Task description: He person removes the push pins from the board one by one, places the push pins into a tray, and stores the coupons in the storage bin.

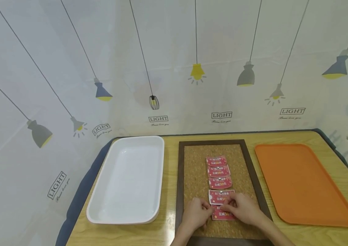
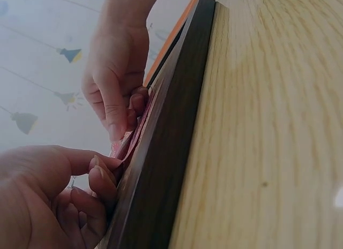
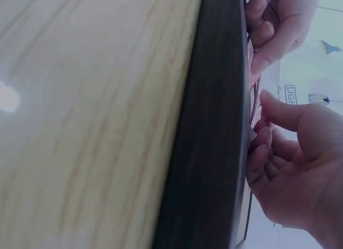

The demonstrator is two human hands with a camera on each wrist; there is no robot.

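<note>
A cork board (image 1: 198, 191) in a dark brown frame lies on the table. Several red printed coupons run down it in a column, some with small shiny pins near their top edges. My left hand (image 1: 196, 213) pinches the left edge of the lowest coupon (image 1: 223, 216) between thumb and curled fingers. From the other side, my right hand (image 1: 242, 209) has thumb and index finger together on the same coupon's upper part, just below the coupon above (image 1: 217, 197). In the left wrist view, the left hand (image 2: 69, 193) holds the coupon's edge close over the board.
A deep white tray (image 1: 161, 177) stands left of the board. On the right lies a flat orange tray (image 1: 306, 181). Bare wooden table (image 1: 169, 198) shows between the white tray and the board. Behind it hangs a pale sheet (image 1: 174, 68) printed with lamps.
</note>
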